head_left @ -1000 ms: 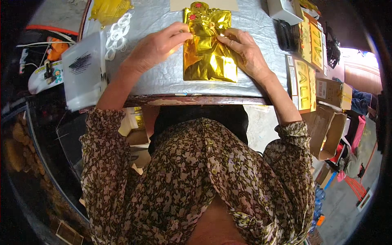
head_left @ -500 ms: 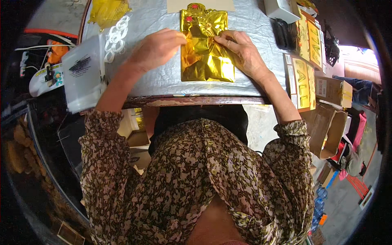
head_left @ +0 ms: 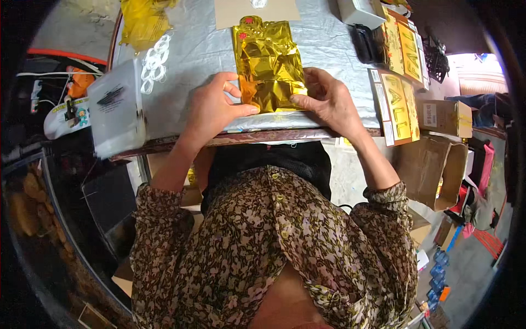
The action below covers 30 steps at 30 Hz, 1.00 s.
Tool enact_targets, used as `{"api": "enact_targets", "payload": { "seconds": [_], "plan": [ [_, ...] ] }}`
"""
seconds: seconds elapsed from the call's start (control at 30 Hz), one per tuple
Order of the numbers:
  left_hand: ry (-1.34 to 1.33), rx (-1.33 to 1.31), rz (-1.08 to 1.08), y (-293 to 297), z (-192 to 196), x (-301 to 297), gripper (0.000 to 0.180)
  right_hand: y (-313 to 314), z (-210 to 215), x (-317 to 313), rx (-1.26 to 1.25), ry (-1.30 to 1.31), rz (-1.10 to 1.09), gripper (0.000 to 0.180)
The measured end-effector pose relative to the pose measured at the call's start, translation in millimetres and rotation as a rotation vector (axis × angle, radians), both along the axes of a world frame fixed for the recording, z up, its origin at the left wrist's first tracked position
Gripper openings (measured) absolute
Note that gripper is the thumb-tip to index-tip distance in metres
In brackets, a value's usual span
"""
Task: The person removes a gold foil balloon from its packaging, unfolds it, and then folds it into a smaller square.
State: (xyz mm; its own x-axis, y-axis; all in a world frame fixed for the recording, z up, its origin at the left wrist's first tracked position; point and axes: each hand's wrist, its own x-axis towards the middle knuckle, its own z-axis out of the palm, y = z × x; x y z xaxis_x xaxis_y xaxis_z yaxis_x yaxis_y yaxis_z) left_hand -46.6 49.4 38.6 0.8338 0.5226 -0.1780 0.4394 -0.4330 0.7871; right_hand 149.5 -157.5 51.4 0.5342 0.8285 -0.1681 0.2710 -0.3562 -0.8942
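Note:
A crinkled gold foil packet point(head_left: 267, 63) with a small red mark at its far end lies on the silver-covered table point(head_left: 329, 49). My left hand point(head_left: 211, 107) presses its thumb on the packet's near left corner. My right hand point(head_left: 329, 98) holds the near right corner with thumb and fingers. Both hands rest at the table's near edge.
A white plastic box point(head_left: 115, 112) sits at the left edge, with white plastic rings point(head_left: 155, 60) and a yellow bag point(head_left: 143, 21) beyond it. Gold-printed packs point(head_left: 397, 104) and a black object point(head_left: 366, 44) lie at the right. Cardboard boxes point(head_left: 438, 164) stand on the floor to the right.
Both hands slid from the packet's far half down to its near corners. The view shifted, so the packet now sits lower in the picture.

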Motion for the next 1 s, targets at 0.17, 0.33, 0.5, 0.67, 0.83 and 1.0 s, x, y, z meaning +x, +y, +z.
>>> {"api": "enact_targets", "payload": {
  "seconds": [0.17, 0.33, 0.5, 0.67, 0.83, 1.0],
  "plan": [
    [0.004, -0.018, 0.026, -5, -10, -4, 0.071, -3, 1, -9, 0.052, 0.209, -0.105, 0.047],
    [0.038, 0.072, -0.029, -11, -2, -3, 0.058, -10, -17, 0, 0.028, 0.328, -0.043, 0.017],
    [-0.220, 0.088, -0.048, -20, 1, -3, 0.041, -13, -19, -23, 0.189, 0.148, -0.119, 0.014],
    [-0.317, 0.033, 0.004, 0, 11, 16, 0.042, 8, -2, -5, 0.349, 0.048, -0.158, 0.023],
    [-0.369, 0.082, -0.088, 38, -6, 53, 0.038, 41, -3, 44, 0.300, 0.214, -0.116, 0.017],
    [-0.337, 0.087, -0.186, 32, -37, 62, 0.032, 35, -24, 81, 0.196, 0.259, -0.014, 0.051]
  ]
}}
